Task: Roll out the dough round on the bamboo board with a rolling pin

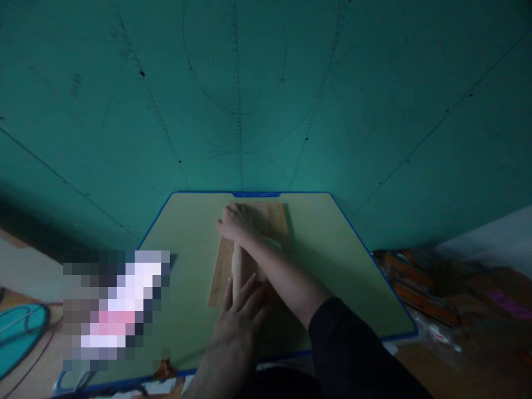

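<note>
A rolling pin [238, 266] lies on pale dough [274, 241] atop the wooden board [218, 281]. Left hand [238, 327] is open, fingers spread; whether the curled right hand [235, 221] grips, I can't tell. Matched pressure keeps thickness even.

1. Flat rectangular pale board [218, 282]: wood, grain showing, matt.
2. Pale yellow-green worktop [189, 233], blue-rimmed: smooth, mostly matt.
3. Broad green wall [266, 100]: matt, line-marked.
4. Long dark sleeve [357, 343]: matt cloth.
5. Clear crinkled wrapping [438, 333]: glossy plastic.

Blue-edged pale table [332, 266], wooden board [220, 271] on it
</note>
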`<action>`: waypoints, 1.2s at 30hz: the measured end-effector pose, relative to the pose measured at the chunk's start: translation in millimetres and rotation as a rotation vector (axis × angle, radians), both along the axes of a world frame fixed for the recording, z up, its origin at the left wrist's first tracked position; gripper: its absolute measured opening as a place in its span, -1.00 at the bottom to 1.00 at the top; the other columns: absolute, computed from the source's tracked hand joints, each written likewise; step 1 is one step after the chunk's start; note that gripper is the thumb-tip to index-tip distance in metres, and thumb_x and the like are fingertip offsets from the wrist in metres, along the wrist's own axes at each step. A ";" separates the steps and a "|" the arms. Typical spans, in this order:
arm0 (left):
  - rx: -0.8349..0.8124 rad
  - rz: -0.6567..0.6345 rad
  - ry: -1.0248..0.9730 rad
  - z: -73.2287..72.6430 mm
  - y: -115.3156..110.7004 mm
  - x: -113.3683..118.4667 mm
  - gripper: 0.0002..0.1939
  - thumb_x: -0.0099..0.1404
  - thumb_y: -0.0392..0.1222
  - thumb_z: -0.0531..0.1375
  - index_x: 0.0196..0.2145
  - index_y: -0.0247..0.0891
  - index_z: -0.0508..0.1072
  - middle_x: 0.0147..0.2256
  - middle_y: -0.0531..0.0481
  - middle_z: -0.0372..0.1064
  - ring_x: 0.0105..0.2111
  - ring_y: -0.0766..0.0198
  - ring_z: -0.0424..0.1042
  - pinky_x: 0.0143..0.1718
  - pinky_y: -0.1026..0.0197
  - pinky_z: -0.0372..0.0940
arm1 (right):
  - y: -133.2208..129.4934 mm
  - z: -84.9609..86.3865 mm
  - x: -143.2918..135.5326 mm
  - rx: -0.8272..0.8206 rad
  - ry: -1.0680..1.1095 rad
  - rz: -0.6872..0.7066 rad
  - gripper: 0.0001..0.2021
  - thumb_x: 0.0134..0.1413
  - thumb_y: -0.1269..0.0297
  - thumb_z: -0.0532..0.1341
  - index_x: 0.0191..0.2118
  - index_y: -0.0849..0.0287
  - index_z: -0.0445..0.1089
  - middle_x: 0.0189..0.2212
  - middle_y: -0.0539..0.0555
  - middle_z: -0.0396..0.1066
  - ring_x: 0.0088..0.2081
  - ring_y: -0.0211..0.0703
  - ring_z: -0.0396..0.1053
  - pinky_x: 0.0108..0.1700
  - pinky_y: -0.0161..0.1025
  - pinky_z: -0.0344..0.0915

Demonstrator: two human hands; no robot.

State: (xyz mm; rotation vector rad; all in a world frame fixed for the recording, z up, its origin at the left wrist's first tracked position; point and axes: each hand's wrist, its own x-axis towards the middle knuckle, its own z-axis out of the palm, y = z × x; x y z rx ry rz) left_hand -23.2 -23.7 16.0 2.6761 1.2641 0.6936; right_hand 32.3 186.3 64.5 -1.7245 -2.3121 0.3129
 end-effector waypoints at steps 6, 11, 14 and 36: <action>-0.013 0.000 -0.104 17.0 0.4 18.5 -0.65 0.35 -0.37 0.10 0.01 -0.14 0.51 0.09 -0.08 0.47 0.32 -0.08 0.19 0.38 -0.43 -0.16 | -0.3 -6.3 23.3 0.000 -0.037 -0.010 -0.58 0.27 0.24 0.04 0.16 0.22 0.37 0.22 0.33 0.31 0.24 0.20 0.23 0.26 0.13 0.12; -0.017 -0.044 -0.134 25.9 -0.4 32.0 -0.60 0.32 -0.45 0.05 0.03 -0.22 0.48 0.19 -0.20 0.35 0.41 -0.15 -0.04 0.33 -0.42 0.05 | 5.3 -5.7 47.8 -0.086 -0.084 0.021 -0.50 0.24 0.14 0.07 0.25 0.14 0.31 0.32 0.29 0.19 0.34 0.25 0.10 0.34 0.19 -0.01; -0.085 -0.117 -0.163 35.1 1.3 37.1 -0.59 0.29 -0.45 0.06 0.05 -0.29 0.44 0.25 -0.27 0.28 0.41 -0.14 -0.03 0.30 -0.36 0.16 | 7.2 -7.0 71.0 -0.148 -0.110 -0.011 -0.45 0.24 0.07 0.08 0.30 0.09 0.27 0.37 0.24 0.12 0.38 0.26 0.02 0.36 0.20 -0.06; -0.121 -0.417 -0.077 52.1 35.0 -24.6 -0.57 0.19 -0.30 0.14 0.03 -0.26 0.49 0.16 -0.22 0.40 0.37 -0.07 0.09 0.39 -0.26 -0.02 | 19.7 -5.0 63.0 -0.113 -0.097 0.193 -0.45 0.27 0.27 0.08 0.35 0.18 0.21 0.37 0.19 0.16 0.35 0.06 0.14 0.35 -0.04 0.08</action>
